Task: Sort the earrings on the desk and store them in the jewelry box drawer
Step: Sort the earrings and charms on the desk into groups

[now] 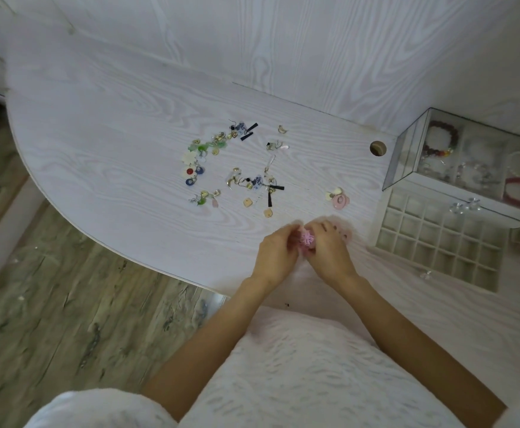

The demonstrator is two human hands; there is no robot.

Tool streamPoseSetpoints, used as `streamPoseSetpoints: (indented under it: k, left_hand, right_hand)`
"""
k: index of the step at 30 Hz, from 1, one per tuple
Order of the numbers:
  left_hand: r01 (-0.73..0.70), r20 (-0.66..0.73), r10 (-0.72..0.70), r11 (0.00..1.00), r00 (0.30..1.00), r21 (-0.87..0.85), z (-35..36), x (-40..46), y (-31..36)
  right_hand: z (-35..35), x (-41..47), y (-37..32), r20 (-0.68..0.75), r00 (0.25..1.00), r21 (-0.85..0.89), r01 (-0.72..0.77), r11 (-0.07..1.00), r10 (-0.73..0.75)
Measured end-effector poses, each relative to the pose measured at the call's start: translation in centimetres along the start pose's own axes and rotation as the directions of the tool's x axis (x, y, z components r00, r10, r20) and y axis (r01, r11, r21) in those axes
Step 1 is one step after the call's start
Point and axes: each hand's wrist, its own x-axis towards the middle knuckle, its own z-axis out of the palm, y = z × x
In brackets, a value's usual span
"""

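**Pair the pink earrings before storing**

Your left hand (278, 251) and right hand (329, 247) meet at lower centre, fingers pinching the pink earring (306, 239) between them. Keep it low over the desk (113, 125). Match it, then carry it right to the open drawer (437, 239) and drop it into one compartment. Loose earrings (237, 162) wait at centre.

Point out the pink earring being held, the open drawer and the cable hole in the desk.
pink earring (306, 239), head view, pink part between both hands.
open drawer (437, 234), head view, divider grid.
cable hole (378, 148), head view, its middle.
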Motion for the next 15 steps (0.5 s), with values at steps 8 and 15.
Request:
streamPoseSetpoints:
  k: [8,15]
  left_hand:
    - [-0.137,-0.137,0.178,0.955,0.975,0.264,-7.8,0.6,-2.9]
    - [-0.070,-0.122,0.135,0.898,0.983,0.434,-10.0,5.0,-3.5]
  right_hand:
    - [-2.6,1.9,-2.2,-0.029,0.994,-0.017,0.107,0.994,-0.107]
    - [0.4,6.0,-6.1,0.025,0.984,-0.146,0.180,0.973,-0.179]
